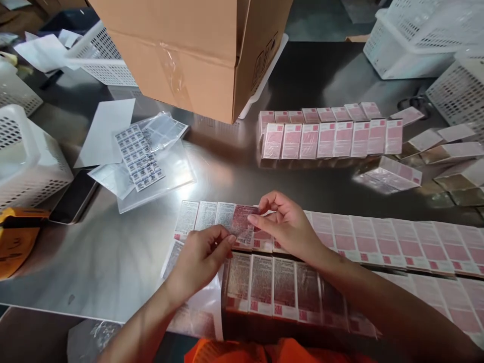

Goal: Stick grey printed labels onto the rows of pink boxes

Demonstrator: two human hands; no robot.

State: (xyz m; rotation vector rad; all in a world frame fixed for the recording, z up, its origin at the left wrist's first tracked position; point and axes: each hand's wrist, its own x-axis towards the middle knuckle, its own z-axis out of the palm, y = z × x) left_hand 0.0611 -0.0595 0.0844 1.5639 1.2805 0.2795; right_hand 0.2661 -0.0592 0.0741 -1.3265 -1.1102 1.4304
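My left hand (204,254) is closed in a pinch, thumb against forefinger, over the near edge of a row of small printed boxes (188,216). My right hand (289,224) is pinched as well, with its fingertips over the same row. Between the two sets of fingertips lies a box top (243,219) that looks darker and redder than those beside it. Whatever the fingers hold, if anything, is too thin or small to make out. A second row of boxes (261,282) runs closer to me, partly covered by my right forearm.
A large cardboard box (181,60) stands at the back. Behind the rows sits a block of pink-and-white boxes (325,138), with loose boxes (401,174) to its right. Left are a sticker sheet (138,156), a phone (74,196) and a white basket (41,161).
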